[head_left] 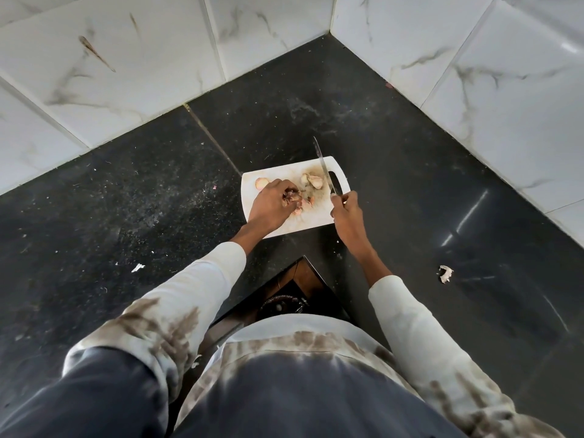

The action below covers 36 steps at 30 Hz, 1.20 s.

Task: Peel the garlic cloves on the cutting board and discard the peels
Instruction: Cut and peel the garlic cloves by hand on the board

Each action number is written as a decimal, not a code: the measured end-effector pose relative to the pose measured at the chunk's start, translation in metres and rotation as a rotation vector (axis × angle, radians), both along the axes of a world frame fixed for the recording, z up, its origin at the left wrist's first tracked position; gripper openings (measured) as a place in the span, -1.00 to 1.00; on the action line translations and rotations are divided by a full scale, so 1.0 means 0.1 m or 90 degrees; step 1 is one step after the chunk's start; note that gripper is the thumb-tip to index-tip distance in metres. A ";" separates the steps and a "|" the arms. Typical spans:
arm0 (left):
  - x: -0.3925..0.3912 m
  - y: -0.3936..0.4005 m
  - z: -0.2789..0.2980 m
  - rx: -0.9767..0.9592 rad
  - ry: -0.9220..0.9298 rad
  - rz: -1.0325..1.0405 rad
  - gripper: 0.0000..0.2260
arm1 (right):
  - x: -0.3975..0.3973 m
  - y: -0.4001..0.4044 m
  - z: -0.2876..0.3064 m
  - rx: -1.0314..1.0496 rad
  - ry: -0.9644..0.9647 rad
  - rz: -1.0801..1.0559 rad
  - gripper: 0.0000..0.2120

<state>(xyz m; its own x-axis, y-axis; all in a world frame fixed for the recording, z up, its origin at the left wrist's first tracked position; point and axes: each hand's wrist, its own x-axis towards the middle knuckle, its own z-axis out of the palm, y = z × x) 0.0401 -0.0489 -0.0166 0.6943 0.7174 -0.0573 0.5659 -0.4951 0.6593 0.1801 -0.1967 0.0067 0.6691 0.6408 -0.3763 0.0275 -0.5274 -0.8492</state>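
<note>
A white cutting board (pixel 319 216) with a handle slot lies on the black counter. Several garlic cloves (pixel 313 181) and bits of peel lie on it, one clove (pixel 261 183) at its far left. My left hand (pixel 271 207) is over the board's middle, fingers curled round a clump of garlic peels (pixel 292 196). My right hand (pixel 346 210) grips the handle of a knife (pixel 323 164) at the board's right edge, with the blade pointing away over the handle slot.
The black stone counter (pixel 158 200) fills an inside corner, with white marble wall tiles (pixel 110 58) behind and to the right. A loose garlic peel (pixel 445 274) lies on the counter at the right, and small white scraps (pixel 137 267) at the left.
</note>
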 end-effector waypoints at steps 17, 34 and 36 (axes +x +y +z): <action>-0.06 0.01 0.00 0.000 0.014 -0.001 -0.59 | -0.27 0.00 -0.23 0.009 -0.049 0.044 -0.78; -0.05 0.04 -0.07 -0.044 -0.019 0.106 -0.66 | -0.44 0.02 -0.24 0.061 -0.065 0.106 -0.77; -0.04 0.03 -0.06 -0.054 -0.029 0.114 -0.67 | -0.46 0.03 -0.22 0.067 -0.077 0.108 -0.78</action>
